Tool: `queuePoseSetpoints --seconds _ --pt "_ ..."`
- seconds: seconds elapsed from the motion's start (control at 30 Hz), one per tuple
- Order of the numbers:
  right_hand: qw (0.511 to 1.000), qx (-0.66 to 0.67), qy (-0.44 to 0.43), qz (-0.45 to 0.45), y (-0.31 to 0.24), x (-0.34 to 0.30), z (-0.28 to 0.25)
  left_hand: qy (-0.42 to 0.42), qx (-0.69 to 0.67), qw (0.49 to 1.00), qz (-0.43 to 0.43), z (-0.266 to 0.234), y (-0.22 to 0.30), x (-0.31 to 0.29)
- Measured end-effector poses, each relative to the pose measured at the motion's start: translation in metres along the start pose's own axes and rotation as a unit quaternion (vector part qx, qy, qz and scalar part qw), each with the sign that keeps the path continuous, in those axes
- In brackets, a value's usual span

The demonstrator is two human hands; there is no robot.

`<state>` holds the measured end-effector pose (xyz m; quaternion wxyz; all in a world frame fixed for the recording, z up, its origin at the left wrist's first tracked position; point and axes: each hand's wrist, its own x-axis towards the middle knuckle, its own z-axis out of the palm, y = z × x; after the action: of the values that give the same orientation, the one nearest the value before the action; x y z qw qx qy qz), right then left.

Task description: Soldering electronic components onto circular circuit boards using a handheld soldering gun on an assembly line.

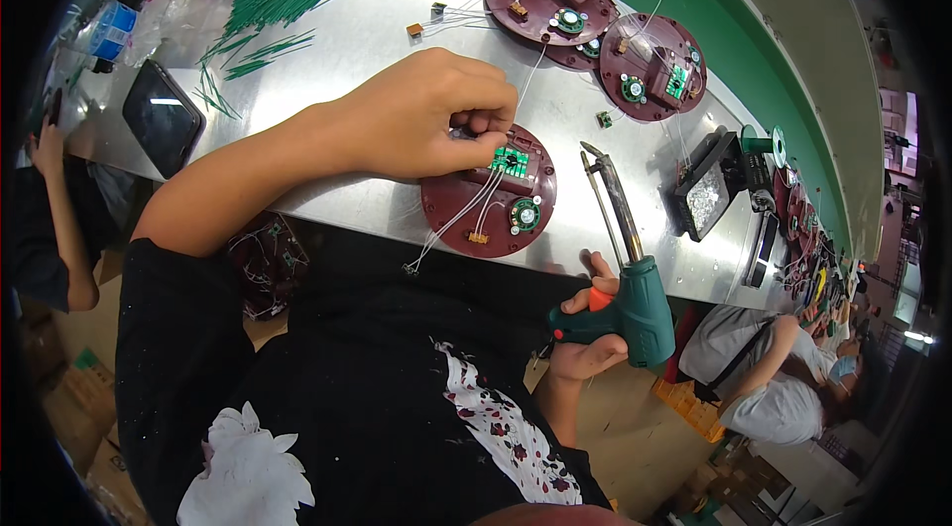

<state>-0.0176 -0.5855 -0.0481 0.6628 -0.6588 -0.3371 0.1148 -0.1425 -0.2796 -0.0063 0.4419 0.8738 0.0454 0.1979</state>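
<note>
Under my left hand lies a round maroon disc near the bench's front edge. It carries a green circuit board, a small round speaker and several thin white wires. The left fingers are closed in a pinch at the board's upper edge; what they hold is hidden. A thin white wire runs from beside these fingertips toward the back. My right hand grips a dark green soldering gun by its handle. Its metal tip points up, apart from the disc on its right.
More maroon discs with boards and speakers lie at the back. Cut green wires and a black phone-like device are at left. A black tray and a spool stand at right. Other people sit on both sides.
</note>
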Motion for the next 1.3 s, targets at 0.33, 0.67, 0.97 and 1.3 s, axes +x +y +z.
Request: queuePoseSetpoints --seconds 0.33,0.67,0.97,1.3 --pt "1.000 0.006 -0.005 0.004 0.002 0.000 -0.003 -0.003 0.003 1.000 -0.002 0.000 0.000 0.001" --pt "0.999 0.030 0.029 -0.003 0.001 0.005 0.005 -0.008 0.019 1.000 0.004 -0.003 0.006 0.003" --pt "0.998 0.038 0.050 0.017 -0.002 0.006 -0.001 -0.053 0.224 0.972 0.054 -0.017 0.026 0.008" --pt "0.995 0.082 0.063 0.017 0.002 0.014 -0.007 0.037 0.443 0.894 -0.050 -0.118 -0.019 0.151"
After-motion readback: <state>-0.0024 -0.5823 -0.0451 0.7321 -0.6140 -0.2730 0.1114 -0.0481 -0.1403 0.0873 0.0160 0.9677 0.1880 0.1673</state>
